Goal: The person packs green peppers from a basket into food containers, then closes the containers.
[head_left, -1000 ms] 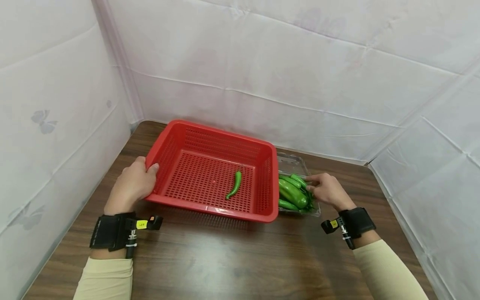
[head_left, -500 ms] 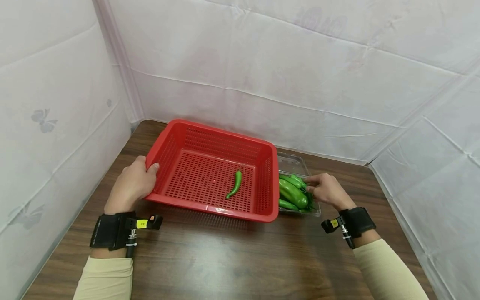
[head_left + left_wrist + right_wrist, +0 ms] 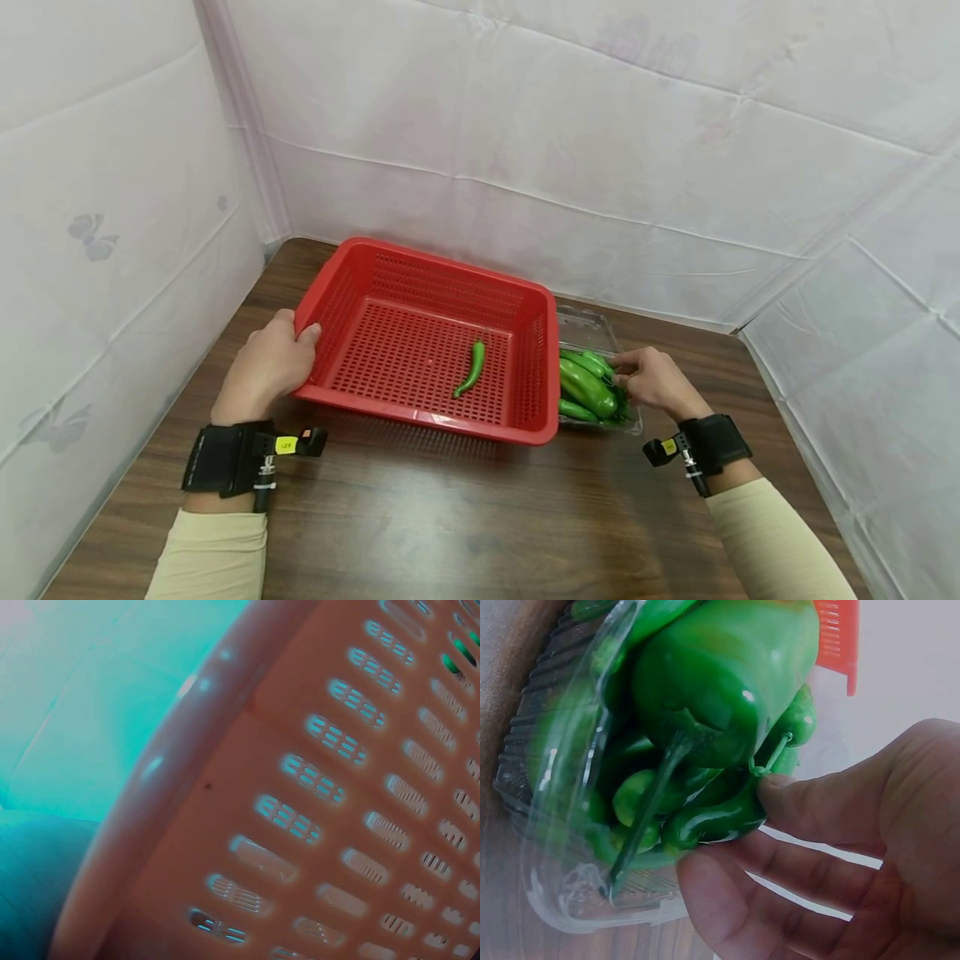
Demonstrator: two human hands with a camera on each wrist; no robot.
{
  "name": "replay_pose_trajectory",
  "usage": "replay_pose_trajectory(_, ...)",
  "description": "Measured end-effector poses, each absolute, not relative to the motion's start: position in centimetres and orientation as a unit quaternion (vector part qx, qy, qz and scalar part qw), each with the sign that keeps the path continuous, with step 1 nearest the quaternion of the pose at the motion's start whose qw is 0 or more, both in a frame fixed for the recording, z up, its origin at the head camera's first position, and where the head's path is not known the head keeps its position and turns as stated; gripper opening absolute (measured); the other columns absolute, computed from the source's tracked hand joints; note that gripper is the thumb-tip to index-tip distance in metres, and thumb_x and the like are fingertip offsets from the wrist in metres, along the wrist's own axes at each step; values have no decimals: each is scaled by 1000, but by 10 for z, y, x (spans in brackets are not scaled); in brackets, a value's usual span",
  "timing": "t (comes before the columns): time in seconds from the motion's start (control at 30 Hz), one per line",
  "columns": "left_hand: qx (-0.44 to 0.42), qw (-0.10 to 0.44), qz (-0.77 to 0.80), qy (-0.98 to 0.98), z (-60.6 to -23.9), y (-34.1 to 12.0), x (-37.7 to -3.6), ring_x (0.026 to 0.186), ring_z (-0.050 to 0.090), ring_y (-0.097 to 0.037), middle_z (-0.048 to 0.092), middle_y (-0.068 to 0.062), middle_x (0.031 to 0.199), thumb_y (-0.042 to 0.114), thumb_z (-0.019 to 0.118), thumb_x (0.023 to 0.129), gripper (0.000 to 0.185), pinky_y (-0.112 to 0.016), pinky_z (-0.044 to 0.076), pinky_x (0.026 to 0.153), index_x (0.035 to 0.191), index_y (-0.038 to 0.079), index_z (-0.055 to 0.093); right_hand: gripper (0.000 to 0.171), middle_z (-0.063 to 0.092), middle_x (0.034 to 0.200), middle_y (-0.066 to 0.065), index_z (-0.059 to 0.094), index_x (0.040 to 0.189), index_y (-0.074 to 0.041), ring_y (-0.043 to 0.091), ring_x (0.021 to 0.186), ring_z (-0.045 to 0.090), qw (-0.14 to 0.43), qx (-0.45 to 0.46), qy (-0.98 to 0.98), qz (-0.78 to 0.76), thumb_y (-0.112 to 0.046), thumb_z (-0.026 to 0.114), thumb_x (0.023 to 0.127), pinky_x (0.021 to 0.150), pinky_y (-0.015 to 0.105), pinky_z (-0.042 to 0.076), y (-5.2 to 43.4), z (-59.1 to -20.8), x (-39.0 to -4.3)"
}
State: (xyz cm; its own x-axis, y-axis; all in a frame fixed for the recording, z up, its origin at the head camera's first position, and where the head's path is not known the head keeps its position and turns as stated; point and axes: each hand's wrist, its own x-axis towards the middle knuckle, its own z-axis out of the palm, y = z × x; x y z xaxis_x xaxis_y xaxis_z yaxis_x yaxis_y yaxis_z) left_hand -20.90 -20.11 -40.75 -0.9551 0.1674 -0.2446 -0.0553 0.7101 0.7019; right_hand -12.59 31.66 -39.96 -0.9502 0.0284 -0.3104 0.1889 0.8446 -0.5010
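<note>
Steadying the red basket point(image 3: 420, 350) at centre-left, our left hand point(image 3: 266, 371) grips its rim; we judge it best held firm. At right, our right hand point(image 3: 652, 382) pinches one glossy green pepper point(image 3: 712, 814) — curved, thin-stemmed — in the clear tray point(image 3: 592, 323), best lifted gently.

Dark wood-grain table point(image 3: 465, 517), boxed in by creased white fabric walls point(image 3: 600, 125); faint butterfly prints point(image 3: 90, 237) left; even light.
</note>
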Motion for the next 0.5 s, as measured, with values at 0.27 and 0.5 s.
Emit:
replay_pose_trajectory(0.27, 25, 148, 379, 913, -407, -201, -208, 80, 71, -27, 67, -28, 107, 33, 37, 112, 57, -32, 52, 58, 146, -12, 33, 34, 76, 106, 20, 67, 131, 5, 27, 82, 71, 90, 21, 977, -195, -9, 63, 100, 71, 41, 57, 303, -376, -139)
replay_pose_trajectory(0.5, 25, 149, 378, 914, -407, -200, -208, 80, 71, -27, 67, -28, 106, 33, 37, 112, 56, -32, 52, 59, 146, -12, 34, 31, 77, 97, 14, 73, 124, -1, 20, 72, 64, 52, -49, 989, -133, -12, 64, 97, 68, 36, 52, 228, -336, -183)
